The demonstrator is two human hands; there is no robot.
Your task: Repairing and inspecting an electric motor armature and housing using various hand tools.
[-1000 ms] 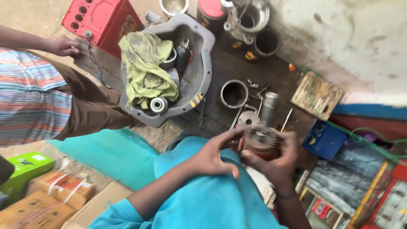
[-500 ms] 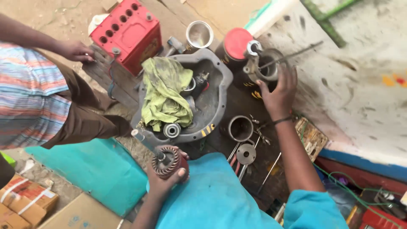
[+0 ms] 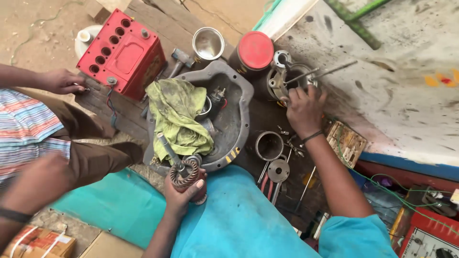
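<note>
A motor armature (image 3: pixel 185 171), with copper windings at its top and a steel shaft slanting up to the left, is held in the left hand (image 3: pixel 184 193), whose grip is closed around the lower body of the part; the armature is thus seen directly above the wrapping fingers, just at the near edge of a grey cast housing pan (image 3: pixel 237 117). A cylindrical motor housing (image 3: pixel 287 79), with long through-bolts projecting toward the right, is clasped from below by the right hand (image 3: pixel 306 109), the fingers being curled over its rim, so the housing lies just beyond the fingertips. The two held parts are kept well apart, with the pan between them. A crumpled yellow-green rag (image 3: pixel 179 119) is laid in the pan. A red battery (image 3: pixel 122 52) is set on the wooden desk (image 3: pixel 158 19) to the upper left, and its near corner is touched by another person's hand (image 3: pixel 64 81). A red-lidded can (image 3: pixel 253 51) and a shiny metal cup (image 3: pixel 208 44) are placed beyond the pan, and a metal ring (image 3: pixel 269 145) lies between the arms.
</note>
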